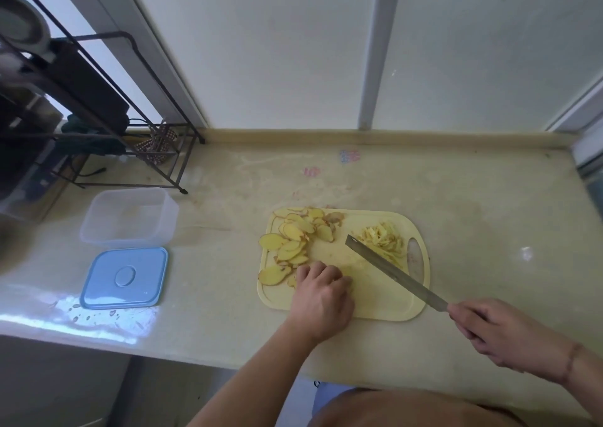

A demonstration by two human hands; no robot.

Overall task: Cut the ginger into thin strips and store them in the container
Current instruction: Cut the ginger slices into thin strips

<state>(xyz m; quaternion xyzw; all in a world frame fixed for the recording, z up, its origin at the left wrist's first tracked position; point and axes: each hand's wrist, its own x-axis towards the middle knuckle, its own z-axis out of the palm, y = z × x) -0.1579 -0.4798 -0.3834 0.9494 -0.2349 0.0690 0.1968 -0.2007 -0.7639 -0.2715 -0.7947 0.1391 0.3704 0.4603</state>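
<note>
A pale yellow cutting board (375,309) lies on the counter. Thin ginger slices (293,240) are spread over its left half, and a small heap of cut ginger strips (383,239) sits at its far right. My left hand (321,299) rests on the board with curled fingers over some ginger; what it holds is hidden. My right hand (499,332) grips the handle of a long knife (391,270), whose blade slants up across the board toward the strips. A clear plastic container (130,217) stands open at the left, its blue lid (125,278) lying in front of it.
A dark metal rack (107,132) with kitchen items stands at the back left. White window panels rise behind the beige counter (489,214). The counter's front edge runs close below the lid and the board.
</note>
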